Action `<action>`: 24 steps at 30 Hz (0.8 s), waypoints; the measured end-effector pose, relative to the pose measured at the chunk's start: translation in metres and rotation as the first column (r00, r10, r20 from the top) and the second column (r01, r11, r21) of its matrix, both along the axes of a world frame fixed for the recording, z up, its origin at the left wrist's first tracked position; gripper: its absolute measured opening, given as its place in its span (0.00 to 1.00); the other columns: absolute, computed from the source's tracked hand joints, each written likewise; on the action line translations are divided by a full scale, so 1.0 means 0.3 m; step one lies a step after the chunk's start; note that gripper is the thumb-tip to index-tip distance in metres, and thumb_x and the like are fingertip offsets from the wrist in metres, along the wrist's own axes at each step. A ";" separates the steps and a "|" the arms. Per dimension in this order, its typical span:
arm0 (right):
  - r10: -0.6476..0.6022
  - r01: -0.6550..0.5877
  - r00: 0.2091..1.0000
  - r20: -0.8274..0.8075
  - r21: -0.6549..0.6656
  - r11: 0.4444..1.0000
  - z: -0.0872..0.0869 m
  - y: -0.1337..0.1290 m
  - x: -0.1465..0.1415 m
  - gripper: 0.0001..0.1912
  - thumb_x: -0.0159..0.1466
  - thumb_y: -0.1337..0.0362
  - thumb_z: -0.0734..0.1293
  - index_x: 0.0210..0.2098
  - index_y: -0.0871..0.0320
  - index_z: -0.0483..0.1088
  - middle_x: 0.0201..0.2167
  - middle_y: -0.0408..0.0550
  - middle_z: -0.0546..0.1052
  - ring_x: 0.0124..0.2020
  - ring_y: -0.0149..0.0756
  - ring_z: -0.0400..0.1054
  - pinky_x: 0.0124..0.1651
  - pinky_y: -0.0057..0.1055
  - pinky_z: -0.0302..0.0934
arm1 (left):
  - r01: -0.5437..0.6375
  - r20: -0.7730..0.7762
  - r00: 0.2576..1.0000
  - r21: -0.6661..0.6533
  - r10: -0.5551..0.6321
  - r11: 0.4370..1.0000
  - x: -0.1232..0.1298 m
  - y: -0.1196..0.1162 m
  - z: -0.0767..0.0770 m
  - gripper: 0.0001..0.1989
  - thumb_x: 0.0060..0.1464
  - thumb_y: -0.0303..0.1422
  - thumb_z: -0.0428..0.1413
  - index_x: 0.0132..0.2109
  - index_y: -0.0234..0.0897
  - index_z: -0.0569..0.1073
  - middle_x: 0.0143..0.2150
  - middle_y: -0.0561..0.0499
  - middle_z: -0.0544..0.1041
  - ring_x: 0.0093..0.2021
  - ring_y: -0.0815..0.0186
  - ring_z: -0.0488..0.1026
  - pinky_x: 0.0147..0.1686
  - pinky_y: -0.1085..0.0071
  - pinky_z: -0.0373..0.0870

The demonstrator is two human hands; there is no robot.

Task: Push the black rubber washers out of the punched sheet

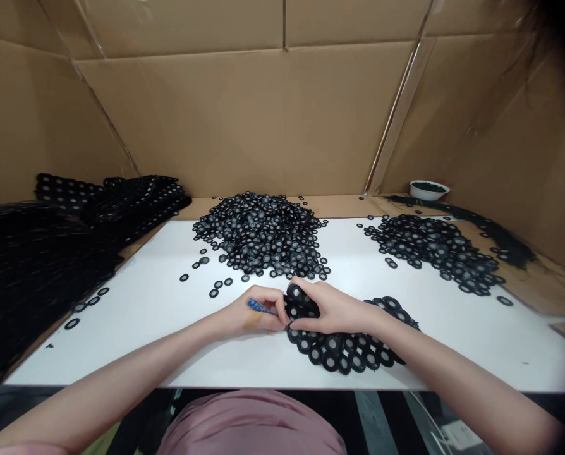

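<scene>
1. Black punched sheet [302, 304] with grey-centred rings, head view: held at lower centre of the frame, a folded portion raised between both hands. Its remainder appears to spread below the right hand as a linked cluster [342, 347], resting on the white tabletop [121, 344].
2. Hands: left hand [256, 311] curled closed around a blue-handled tool [260, 306], the tool's tip hidden, its exact kind not determinable. Left fingertips [281, 308] meet the sheet's near edge. Right hand [334, 308] closed over the raised fold, grasping it from the right.
3. Nearby: loose rings [215, 292] scattered just left of the hands. Large heap of rings [258, 237] directly above the hands, at upper centre, with a second heap [429, 253] toward the right.
4. Upper left: dark punched sheets [69, 253] piled high, overhanging the tabletop edge.
5. Upper right: white bowl [429, 189] with dark contents, on a cardboard surface beside a dark strip [481, 227]. Cardboard walls [263, 114] line the back and sides.
</scene>
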State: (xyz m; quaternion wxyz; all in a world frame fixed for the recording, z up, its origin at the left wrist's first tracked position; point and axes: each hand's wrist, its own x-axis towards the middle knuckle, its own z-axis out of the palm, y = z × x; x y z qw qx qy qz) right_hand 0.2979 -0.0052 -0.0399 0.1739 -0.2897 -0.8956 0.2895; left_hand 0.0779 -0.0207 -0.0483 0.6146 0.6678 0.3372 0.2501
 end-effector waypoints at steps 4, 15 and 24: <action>0.000 0.000 1.000 0.008 -0.010 1.000 0.004 -0.003 0.000 0.20 0.57 0.57 0.69 0.43 0.57 0.58 0.36 0.46 0.72 0.34 0.39 0.66 0.33 0.28 0.57 | -0.005 0.001 1.000 -0.019 0.005 1.000 -0.001 -0.001 -0.002 0.07 0.45 0.30 0.62 0.30 0.28 0.75 0.27 0.48 0.74 0.27 0.71 0.67 0.27 0.77 0.61; 0.006 -0.006 1.000 0.014 -0.001 1.000 0.001 0.001 0.002 0.20 0.57 0.58 0.69 0.43 0.57 0.58 0.35 0.45 0.72 0.32 0.37 0.65 0.33 0.28 0.56 | -0.008 0.008 1.000 -0.030 0.008 1.000 0.001 -0.002 -0.001 0.07 0.44 0.29 0.62 0.30 0.28 0.75 0.27 0.48 0.75 0.27 0.71 0.68 0.28 0.77 0.62; 0.009 -0.009 1.000 0.011 0.000 1.000 -0.003 0.001 0.003 0.20 0.57 0.58 0.68 0.44 0.57 0.58 0.36 0.46 0.72 0.34 0.38 0.66 0.35 0.29 0.57 | -0.006 0.018 1.000 -0.035 0.007 0.999 0.002 -0.002 0.000 0.06 0.44 0.29 0.62 0.30 0.28 0.75 0.27 0.48 0.74 0.27 0.71 0.67 0.28 0.77 0.63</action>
